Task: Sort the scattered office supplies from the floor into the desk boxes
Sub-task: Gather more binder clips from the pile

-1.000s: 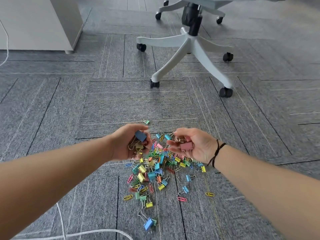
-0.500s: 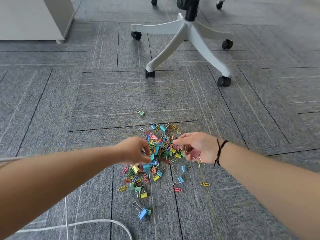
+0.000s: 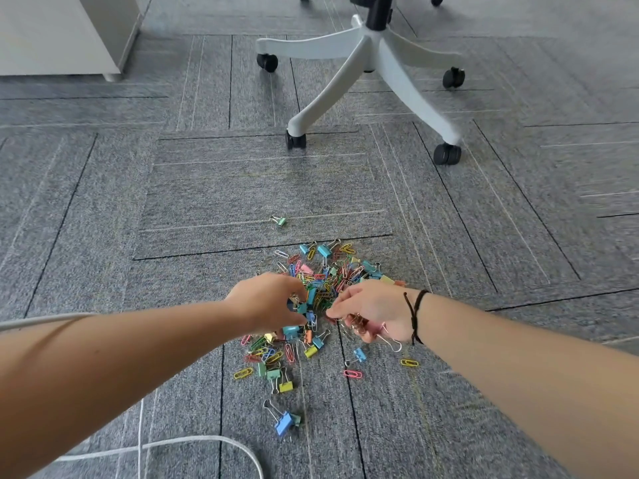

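Both hands have dropped into the pile since a second ago, when they were lifted above it with clips showing in the palms. The left hand (image 3: 268,302) now sits low on the near-left edge of the clips (image 3: 321,288), its fingers curled down into the heap and pinching what looks like a teal binder clip; how much else it holds I cannot tell. The right hand (image 3: 371,311) is at the near-right edge, fingers curled round a small bunch of pinkish binder clips, wire handles poking out below the palm.

Most of the supplies are on the carpet (image 3: 207,202) between the hands and beyond them, with strays: a green clip (image 3: 279,221) well off on the far side, a blue clip (image 3: 283,422) alone on the near side, paper clips scattered to the right. No desk boxes are in view.

My guess is that they are back for another handful, so sorting has barely started. A chair base (image 3: 366,74) stands far off, and a white cable (image 3: 193,444) loops near.
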Tool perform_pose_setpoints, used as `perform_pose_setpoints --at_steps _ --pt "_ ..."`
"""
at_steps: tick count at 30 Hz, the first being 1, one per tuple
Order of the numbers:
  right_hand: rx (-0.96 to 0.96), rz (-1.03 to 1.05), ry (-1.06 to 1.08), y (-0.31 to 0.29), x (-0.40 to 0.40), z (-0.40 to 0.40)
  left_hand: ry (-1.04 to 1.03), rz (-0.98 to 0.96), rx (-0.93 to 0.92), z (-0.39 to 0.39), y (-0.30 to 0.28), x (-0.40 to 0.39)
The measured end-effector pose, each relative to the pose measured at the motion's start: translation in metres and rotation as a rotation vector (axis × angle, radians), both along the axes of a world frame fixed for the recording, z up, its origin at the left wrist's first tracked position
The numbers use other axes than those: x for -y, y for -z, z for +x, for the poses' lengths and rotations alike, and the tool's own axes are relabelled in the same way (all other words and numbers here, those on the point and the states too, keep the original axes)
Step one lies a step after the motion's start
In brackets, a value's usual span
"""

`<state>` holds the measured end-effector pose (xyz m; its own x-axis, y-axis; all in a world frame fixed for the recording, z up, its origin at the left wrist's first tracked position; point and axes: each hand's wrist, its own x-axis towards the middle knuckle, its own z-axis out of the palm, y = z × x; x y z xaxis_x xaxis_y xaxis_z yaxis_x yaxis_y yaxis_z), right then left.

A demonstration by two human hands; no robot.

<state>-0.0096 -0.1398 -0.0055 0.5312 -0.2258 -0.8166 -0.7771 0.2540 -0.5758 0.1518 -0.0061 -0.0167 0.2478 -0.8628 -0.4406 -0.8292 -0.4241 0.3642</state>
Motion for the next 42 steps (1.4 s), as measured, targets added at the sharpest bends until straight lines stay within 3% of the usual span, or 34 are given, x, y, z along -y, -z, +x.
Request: perform_pose_setpoints --at_steps 8,10,15,17,19,26,32,42 --pt "-0.061 -0.011 0.034 0.003 0.006 -0.011 0.059 0.018 -0.039 -0.002 0.0 0.01" --pt "-0.06 -0.009 0.024 0.003 0.003 -0.007 -0.038 0.039 -0.273 0.005 -0.003 0.01" --pt "-0.046 -0.021 -0.017 0.003 -0.006 0.007 -0.502 0.174 -1.072 0.037 -0.027 -0.004" --pt "-0.05 -0.039 -0.022 0.006 -0.01 0.012 -0.522 0.19 -1.272 0.047 -0.033 -0.013" --pt "-0.053 -0.083 -0.025 0.012 -0.016 0.018 -0.507 0.178 -1.356 0.053 -0.036 -0.021" --pt "-0.205 -0.348 -0.087 0.034 -0.033 0.038 -0.519 0.126 -1.477 0.066 -0.04 -0.033" --pt "-0.305 -0.447 -0.222 0.04 -0.036 0.043 -0.515 0.135 -1.409 0.067 -0.046 -0.034" --pt "-0.217 -0.827 -0.511 0.027 -0.036 0.041 -0.507 0.125 -1.341 0.062 -0.05 -0.032"
